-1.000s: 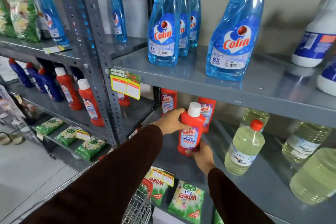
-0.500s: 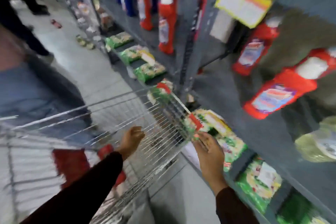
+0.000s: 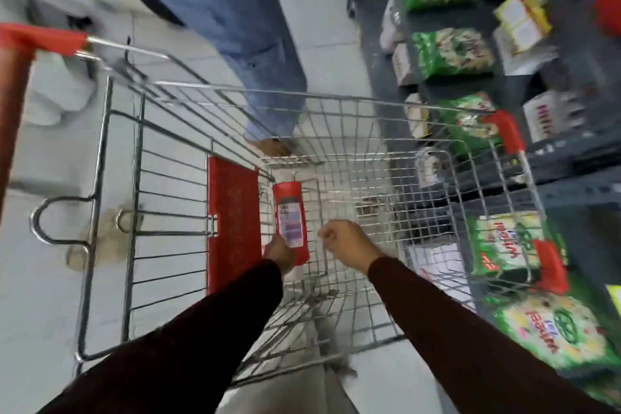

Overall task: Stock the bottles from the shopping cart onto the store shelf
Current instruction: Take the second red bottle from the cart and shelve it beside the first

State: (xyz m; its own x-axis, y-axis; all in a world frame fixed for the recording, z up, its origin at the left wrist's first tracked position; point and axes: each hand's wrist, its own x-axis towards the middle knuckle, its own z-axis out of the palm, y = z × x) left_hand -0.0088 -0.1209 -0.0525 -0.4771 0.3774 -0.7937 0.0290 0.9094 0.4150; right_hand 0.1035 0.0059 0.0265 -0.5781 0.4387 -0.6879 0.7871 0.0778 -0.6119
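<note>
Both sleeves dark, reaching into wire cart [image 3: 339,101]. Left hand [image 3: 278,252] clamped on lower end of bottle [image 3: 290,218]: red, flat, w/ pale label, lying inside cart by red flap [image 3: 232,222]. Right hand [image 3: 346,242] curled to loose fist, holding nothing. Beyond, green packs [image 3: 452,52] on grey shelf [image 3: 584,191], blurred.

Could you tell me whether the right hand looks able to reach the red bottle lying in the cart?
Probably yes: the right hand hangs inside the cart beside the red bottle, nothing between them.
</note>
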